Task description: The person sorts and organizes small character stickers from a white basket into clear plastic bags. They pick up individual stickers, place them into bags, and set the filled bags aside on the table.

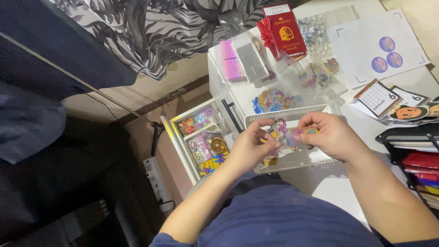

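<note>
Both hands over white basket at tabletop's near edge, little free room.
Left hand (254, 148) and right hand (331, 135) each pinch a colourful sticker packet (292, 136) above the basket (292, 113); tabletop (347, 183) crowded, open drawer (201, 137) left.

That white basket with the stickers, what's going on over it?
A person is holding a small clear packet between both hands, left hand and right hand, just above the white basket on a white table. More colourful stickers lie in the basket. An open drawer of small trinkets sits to the left, and a red booklet lies farther back.
</note>
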